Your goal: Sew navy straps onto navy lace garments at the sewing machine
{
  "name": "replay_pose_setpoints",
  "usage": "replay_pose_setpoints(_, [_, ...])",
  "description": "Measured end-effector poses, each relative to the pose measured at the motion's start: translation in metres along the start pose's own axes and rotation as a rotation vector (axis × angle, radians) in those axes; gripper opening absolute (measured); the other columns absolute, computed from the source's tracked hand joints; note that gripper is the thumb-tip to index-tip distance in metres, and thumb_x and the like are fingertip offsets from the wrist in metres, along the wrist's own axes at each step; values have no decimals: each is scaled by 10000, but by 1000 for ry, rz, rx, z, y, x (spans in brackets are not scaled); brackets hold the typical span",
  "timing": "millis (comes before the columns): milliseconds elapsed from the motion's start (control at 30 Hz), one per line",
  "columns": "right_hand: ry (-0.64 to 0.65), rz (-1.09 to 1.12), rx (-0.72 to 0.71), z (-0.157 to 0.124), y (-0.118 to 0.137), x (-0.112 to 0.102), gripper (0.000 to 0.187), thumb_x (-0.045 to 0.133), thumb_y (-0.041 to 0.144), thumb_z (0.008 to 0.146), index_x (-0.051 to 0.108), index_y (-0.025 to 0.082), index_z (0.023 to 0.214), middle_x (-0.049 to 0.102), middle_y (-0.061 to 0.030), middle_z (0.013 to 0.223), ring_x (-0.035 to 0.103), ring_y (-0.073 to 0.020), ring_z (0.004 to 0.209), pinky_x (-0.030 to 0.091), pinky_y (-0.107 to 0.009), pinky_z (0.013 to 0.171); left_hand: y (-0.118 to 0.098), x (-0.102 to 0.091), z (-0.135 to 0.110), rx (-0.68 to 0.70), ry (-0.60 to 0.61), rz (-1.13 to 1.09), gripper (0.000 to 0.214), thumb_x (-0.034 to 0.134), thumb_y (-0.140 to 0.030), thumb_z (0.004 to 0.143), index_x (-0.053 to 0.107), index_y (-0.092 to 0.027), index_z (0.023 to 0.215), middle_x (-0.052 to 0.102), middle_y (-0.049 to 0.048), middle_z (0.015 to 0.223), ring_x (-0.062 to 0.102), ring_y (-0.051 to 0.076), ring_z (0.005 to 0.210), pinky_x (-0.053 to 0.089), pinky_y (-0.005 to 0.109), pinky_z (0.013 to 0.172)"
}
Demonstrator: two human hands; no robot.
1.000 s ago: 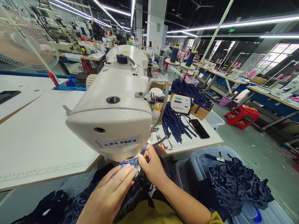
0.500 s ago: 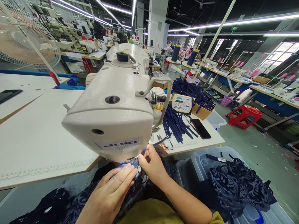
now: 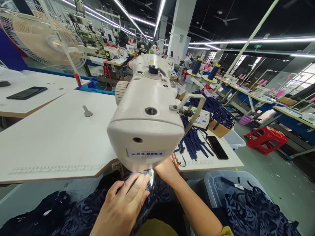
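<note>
My left hand (image 3: 126,198) lies over a navy patterned piece of fabric (image 3: 149,186) just below the sewing machine's head. Its fingers are bent together onto the cloth, near the needle area. My right hand (image 3: 165,168) reaches in behind the right side of the white sewing machine (image 3: 145,131), which hides its fingers. A light shines on the fabric between my hands. More of the dark fabric (image 3: 159,193) hangs down toward my lap.
A clear bin (image 3: 209,186) at the right holds navy patterned garments. Navy straps (image 3: 194,141), orange-handled snips (image 3: 175,160), a phone (image 3: 218,147) and a control panel (image 3: 200,118) sit right of the machine. On the left tabletop lies a small grey metal piece (image 3: 87,111).
The view has shifted, so the machine appears farther right. My right hand has gone from pinching the fabric's edge in sight to behind the machine head. My left hand stays on the fabric.
</note>
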State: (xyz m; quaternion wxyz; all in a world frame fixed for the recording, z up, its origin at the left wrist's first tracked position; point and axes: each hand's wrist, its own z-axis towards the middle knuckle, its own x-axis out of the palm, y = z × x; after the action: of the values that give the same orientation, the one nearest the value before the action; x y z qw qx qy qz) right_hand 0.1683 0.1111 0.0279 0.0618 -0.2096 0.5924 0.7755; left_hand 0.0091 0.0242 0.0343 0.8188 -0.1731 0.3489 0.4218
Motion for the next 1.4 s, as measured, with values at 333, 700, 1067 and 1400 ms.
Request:
replay_pose_setpoints(333, [-9,-74,-15,8,-12,10,174,524,236,816,671,199,900,705,-54,854,625,-176,744,490,-276,704,-14,11,-4,-212,-44,-61,266,458,-217,939,601,-221,1163,697,-26,1111,638,170,975,341,363,881])
replay_pose_setpoints(700, [-46,-193,-2,6,-18,15,152,553,206,814,694,202,873,709,-40,768,629,-170,724,506,-254,707,-15,14,-4,-188,-34,-16,278,426,-223,954,596,-210,1173,695,-26,1117,632,183,996,331,383,892])
replay_pose_setpoints(1067, [-2,-318,-27,5,-18,11,219,495,208,852,692,194,947,711,-54,851,635,-175,794,498,-254,731,-11,13,-11,-200,-46,-24,286,428,-219,943,599,-225,1173,688,-8,1139,623,188,1014,339,368,879])
replay_pose_setpoints(1400, [9,-435,-10,4,-19,12,229,467,199,873,686,196,939,706,-62,844,636,-188,782,489,-251,692,-8,9,-10,-184,-67,-59,285,505,-239,910,598,-225,1179,698,2,1114,620,184,1008,334,348,879])
